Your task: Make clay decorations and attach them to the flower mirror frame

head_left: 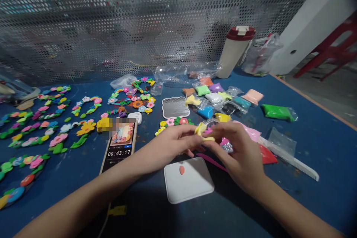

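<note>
My left hand (174,144) and my right hand (237,152) meet above the blue table mat (315,189), their fingertips pinching a soft piece of yellow modelling clay (202,134) between them. Below my hands lies a white rounded plastic tile (192,182) with a small peach clay teardrop (182,170) on it. A thin pink sculpting tool (212,161) lies under my right hand, which also hides part of a heap of clay packets.
A phone (119,145) showing 00:43:17 stands left of my hands, near rows of clay flowers and vines (85,128). Bagged coloured clays (214,98), a white comb (290,158), a lidded cup (237,50) and plastic bags lie beyond. Perforated metal mesh (139,18) stands behind.
</note>
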Tool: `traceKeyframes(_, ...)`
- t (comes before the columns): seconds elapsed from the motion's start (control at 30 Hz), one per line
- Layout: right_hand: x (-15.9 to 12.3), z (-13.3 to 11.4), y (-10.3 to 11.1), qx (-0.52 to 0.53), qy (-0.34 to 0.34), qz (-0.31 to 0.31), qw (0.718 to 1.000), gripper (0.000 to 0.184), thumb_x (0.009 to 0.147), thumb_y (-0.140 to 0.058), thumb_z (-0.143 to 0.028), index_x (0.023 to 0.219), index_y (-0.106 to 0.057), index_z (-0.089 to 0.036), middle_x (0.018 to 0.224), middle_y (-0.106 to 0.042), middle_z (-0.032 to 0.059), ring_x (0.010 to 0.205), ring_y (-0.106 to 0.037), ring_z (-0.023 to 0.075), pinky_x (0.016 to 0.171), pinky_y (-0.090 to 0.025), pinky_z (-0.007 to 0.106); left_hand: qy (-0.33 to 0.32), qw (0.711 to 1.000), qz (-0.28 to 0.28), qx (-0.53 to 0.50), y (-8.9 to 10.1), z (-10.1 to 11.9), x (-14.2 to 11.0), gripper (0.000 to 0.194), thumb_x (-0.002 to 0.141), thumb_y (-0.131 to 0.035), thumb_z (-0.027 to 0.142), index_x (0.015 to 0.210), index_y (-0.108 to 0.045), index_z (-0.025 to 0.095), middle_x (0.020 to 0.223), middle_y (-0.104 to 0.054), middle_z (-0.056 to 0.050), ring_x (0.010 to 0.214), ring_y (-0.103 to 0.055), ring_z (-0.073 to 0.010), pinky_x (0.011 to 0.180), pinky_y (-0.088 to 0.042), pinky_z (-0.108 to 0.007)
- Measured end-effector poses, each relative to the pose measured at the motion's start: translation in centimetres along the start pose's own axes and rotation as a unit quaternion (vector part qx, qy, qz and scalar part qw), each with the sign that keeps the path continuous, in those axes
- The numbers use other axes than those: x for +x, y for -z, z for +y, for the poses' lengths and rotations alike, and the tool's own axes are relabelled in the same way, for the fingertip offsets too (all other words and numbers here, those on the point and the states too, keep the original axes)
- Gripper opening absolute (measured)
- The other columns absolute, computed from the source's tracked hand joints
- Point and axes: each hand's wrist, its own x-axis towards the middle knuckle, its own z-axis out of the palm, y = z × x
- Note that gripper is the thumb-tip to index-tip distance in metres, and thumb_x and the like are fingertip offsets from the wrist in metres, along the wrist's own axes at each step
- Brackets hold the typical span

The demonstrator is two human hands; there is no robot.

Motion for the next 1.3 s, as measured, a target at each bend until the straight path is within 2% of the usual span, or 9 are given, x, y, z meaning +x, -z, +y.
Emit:
traceKeyframes(0.17, -0.1, -0.2, -0.2, 0.016, -0.039, -0.146, 0.988, 0.02, 0.086, -0.052, -0.02, 0.104, -0.044, -0.023, 0.066, -0.056, -0.0036, 0.057, -0.056, 0.0132, 0.052, -0.045, 0.025, -0.058, 0.961, 0.046, 0.265, -0.6, 0.6, -0.4, 0.022, 0.089, -0.051, 0.03, 0.075, -0.061, 0.015, 0.073, -0.061, 0.0, 0.067, -0.054, -0.0123, 0.06, -0.04, -0.021)
traceKeyframes(0.3, 0.1, -0.6, -0.2, -0.014, -0.003, -0.184, 0.983, 0.006, 0.089, -0.048, -0.019, 0.087, -0.053, -0.022, 0.074, -0.059, -0.0001, 0.065, -0.055, 0.0134, 0.058, -0.043, 0.024, -0.04, 0.966, 0.051, 0.249, -1.0, 0.4, -0.8, 0.028, 0.091, -0.045, 0.028, 0.069, -0.056, 0.016, 0.055, -0.058, 0.003, 0.049, -0.055, -0.0099, 0.053, -0.041, -0.02)
traceKeyframes(0.53, 0.8, 0.6, 0.3, 0.15, -0.146, -0.025, 0.978, 0.008, 0.087, -0.055, -0.029, 0.081, -0.053, -0.023, 0.068, -0.048, -0.0039, 0.057, -0.045, 0.0102, 0.049, -0.036, 0.022, 0.032, 0.999, 0.0, 0.032, -1.0, 0.4, -0.5, 0.021, 0.087, -0.05, 0.028, 0.076, -0.06, 0.013, 0.054, -0.06, 0.002, 0.047, -0.056, -0.0104, 0.045, -0.041, -0.019)
traceKeyframes(0.67, 1.2, 1.0, 0.6, 0.166, -0.133, 0.083, 0.974, 0.011, 0.083, -0.06, -0.028, 0.092, -0.054, -0.026, 0.067, -0.046, -0.0038, 0.058, -0.046, 0.012, 0.051, -0.039, 0.024, 0.064, 0.997, 0.004, -0.031, -0.8, 0.1, -0.1, 0.016, 0.076, -0.063, 0.028, 0.077, -0.054, 0.015, 0.069, -0.063, 0.0, 0.053, -0.057, -0.011, 0.049, -0.045, -0.022)
traceKeyframes(0.83, 0.4, -0.4, -0.1, 0.059, -0.054, -0.091, 0.993, 0.037, 0.079, -0.064, -0.022, 0.114, -0.052, -0.028, 0.081, -0.053, -0.0007, 0.068, -0.052, 0.015, 0.06, -0.046, 0.028, 0.05, 0.999, 0.012, 0.012, -1.0, 0.0, -0.2, 0.012, 0.073, -0.065, 0.021, 0.074, -0.055, 0.016, 0.064, -0.058, 0.003, 0.055, -0.057, -0.0107, 0.051, -0.045, -0.021)
traceKeyframes(1.0, -0.1, -0.8, -0.4, 0.013, 0.007, -0.177, 0.984, 0.012, 0.086, -0.057, -0.019, 0.086, -0.069, -0.023, 0.08, -0.068, 0.0019, 0.074, -0.062, 0.016, 0.065, -0.048, 0.029, 0.05, 0.996, 0.034, 0.064, -1.6, -0.3, -0.2, 0.011, 0.078, -0.055, 0.02, 0.072, -0.061, 0.014, 0.055, -0.056, 0.004, 0.044, -0.055, -0.0101, 0.046, -0.043, -0.021)
traceKeyframes(1.13, -0.1, -0.3, -0.1, -0.014, -0.025, -0.123, 0.992, 0.013, 0.084, -0.058, -0.019, 0.081, -0.071, -0.023, 0.075, -0.073, 0.0005, 0.066, -0.066, 0.0164, 0.058, -0.05, 0.028, 0.089, 0.995, 0.007, 0.036, -1.8, -0.7, 0.1, 0.015, 0.078, -0.057, 0.023, 0.071, -0.062, 0.011, 0.061, -0.061, 0.001, 0.045, -0.056, -0.0087, 0.045, -0.042, -0.019)
traceKeyframes(1.2, 0.1, -0.1, 0.1, -0.011, -0.059, -0.062, 0.996, 0.013, 0.083, -0.059, -0.021, 0.08, -0.071, -0.025, 0.08, -0.073, 0.0005, 0.073, -0.067, 0.018, 0.065, -0.053, 0.03, 0.087, 0.996, -0.01, -0.003, -1.7, -0.9, 0.2, 0.019, 0.081, -0.056, 0.028, 0.076, -0.063, 0.011, 0.068, -0.065, -0.003, 0.05, -0.057, -0.0095, 0.045, -0.043, -0.019)
traceKeyframes(1.3, 0.4, 0.2, 0.4, -0.008, -0.061, 0.031, 0.998, 0.016, 0.083, -0.061, -0.021, 0.091, -0.072, -0.029, 0.099, -0.07, 0.0014, 0.093, -0.065, 0.0202, 0.081, -0.052, 0.036, 0.033, 0.997, 0.031, -0.057, -1.5, -0.9, 0.1, 0.025, 0.077, -0.064, 0.029, 0.098, -0.061, 0.015, 0.083, -0.067, -0.004, 0.069, -0.062, -0.0128, 0.048, -0.044, -0.017)
